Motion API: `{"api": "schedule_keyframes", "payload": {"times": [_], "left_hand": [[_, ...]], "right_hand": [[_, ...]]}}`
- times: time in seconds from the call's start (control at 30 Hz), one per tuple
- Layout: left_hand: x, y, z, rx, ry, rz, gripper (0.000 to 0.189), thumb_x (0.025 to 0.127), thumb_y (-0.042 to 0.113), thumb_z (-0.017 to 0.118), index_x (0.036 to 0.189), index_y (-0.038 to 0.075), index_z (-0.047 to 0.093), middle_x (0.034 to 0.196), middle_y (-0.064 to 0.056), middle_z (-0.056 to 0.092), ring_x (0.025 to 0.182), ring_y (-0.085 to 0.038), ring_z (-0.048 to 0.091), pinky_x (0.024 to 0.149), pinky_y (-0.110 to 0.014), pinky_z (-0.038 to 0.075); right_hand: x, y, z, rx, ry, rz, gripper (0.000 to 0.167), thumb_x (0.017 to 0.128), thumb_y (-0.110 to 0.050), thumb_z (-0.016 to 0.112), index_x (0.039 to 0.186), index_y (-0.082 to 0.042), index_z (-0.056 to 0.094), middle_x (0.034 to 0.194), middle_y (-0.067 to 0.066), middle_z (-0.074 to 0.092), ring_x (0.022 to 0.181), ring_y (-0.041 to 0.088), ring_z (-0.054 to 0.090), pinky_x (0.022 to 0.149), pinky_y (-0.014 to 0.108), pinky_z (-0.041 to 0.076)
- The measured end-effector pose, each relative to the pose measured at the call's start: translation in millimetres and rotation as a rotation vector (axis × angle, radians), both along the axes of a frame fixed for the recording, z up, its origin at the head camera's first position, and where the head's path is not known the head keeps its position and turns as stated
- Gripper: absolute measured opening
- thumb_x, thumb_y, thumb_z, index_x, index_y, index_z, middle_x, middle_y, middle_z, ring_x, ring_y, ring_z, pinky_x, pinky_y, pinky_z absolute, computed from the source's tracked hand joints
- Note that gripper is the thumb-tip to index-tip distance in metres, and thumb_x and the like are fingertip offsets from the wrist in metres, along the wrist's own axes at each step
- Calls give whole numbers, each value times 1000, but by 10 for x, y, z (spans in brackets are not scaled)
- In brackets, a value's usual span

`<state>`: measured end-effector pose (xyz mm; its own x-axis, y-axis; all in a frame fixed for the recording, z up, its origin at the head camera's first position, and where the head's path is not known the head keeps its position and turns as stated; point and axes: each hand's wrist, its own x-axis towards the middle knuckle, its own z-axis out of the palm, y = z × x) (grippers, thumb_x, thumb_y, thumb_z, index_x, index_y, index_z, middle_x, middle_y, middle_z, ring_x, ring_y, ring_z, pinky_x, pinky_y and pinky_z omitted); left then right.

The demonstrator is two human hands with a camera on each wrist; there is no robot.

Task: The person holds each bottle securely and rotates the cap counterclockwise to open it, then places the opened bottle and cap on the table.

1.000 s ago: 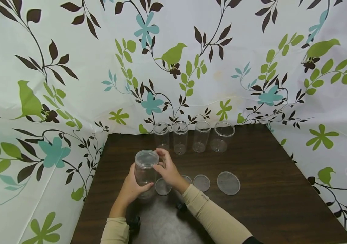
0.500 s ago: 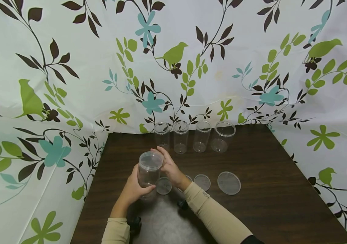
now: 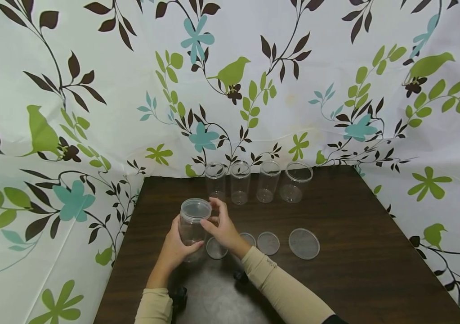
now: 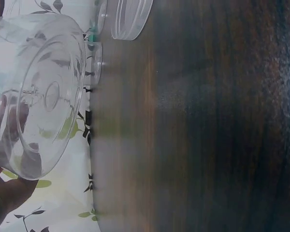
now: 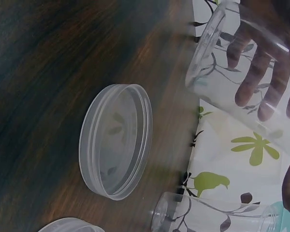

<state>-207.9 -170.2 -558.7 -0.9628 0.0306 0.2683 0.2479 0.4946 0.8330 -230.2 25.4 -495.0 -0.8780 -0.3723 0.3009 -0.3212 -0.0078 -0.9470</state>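
A clear plastic jar (image 3: 192, 231) with a translucent lid (image 3: 195, 209) on its top is held above the near left of the table. My left hand (image 3: 173, 247) grips the jar's body from the left, and its spread fingers (image 5: 261, 72) show through the clear wall in the right wrist view. At the upper right, my right hand (image 3: 223, 227) holds the lid's rim between curled fingers and thumb. The round base of the jar (image 4: 50, 96) faces the left wrist camera.
Several open clear jars (image 3: 268, 182) stand in a row at the back of the dark wooden table (image 3: 355, 252). Several loose round lids, among them a large lid (image 3: 304, 243), lie in front of them. A leaf-patterned sheet (image 3: 294, 90) hangs behind the table.
Half a second ago the jar shifted slightly right and tilted; now it is back left. My right hand's fingers have turned back along the lid's rim, resembling their position a second ago.
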Motion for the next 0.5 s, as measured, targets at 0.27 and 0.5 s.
{"api": "schedule_keyframes", "payload": {"times": [0.27,0.5], "left_hand": [[5,25,-14,-11,-2,-15,109,69,23,95,152,-1,28,139,-27,54,121,-41,58,100,-60,45],[21,33,-3,-31,-14,-31,110,67,25,96,151,-1,29,139,-27,54,124,-42,56,101,-60,45]], "right_hand": [[41,-8,25,-21,-33,0,63,101,-7,58,152,3,24,146,26,34,127,39,46,99,30,47],[-95,-48,-197,-200,-73,91,54,102,-2,35,153,5,19,155,28,31,149,39,23,118,49,23]]}}
